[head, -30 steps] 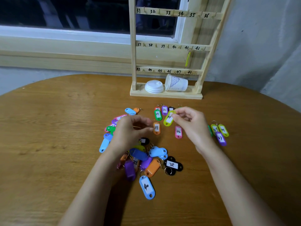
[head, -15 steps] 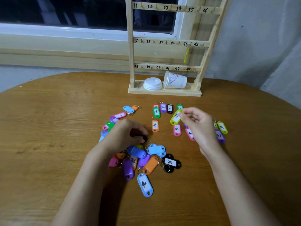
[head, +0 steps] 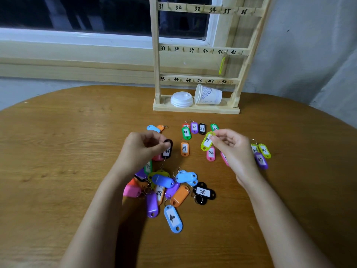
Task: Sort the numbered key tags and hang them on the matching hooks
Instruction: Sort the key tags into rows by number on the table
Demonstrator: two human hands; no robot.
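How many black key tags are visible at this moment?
3. The left hand pinches one black tag; the tag marked 31 lies in the row near the rack; the tag marked 36 lies at the right edge of the pile, which may hide more.

Coloured tags (head: 163, 180) heaped loosely, others laid in rows (head: 194, 128) nearer the rack (head: 154, 55) — one yellow tag (head: 221, 65) hangs by hook 41 (head: 224, 53).

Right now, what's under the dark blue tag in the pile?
A yellow-green tag shows beneath the dark blue tag, mostly covered; its number and anything else below are hidden.
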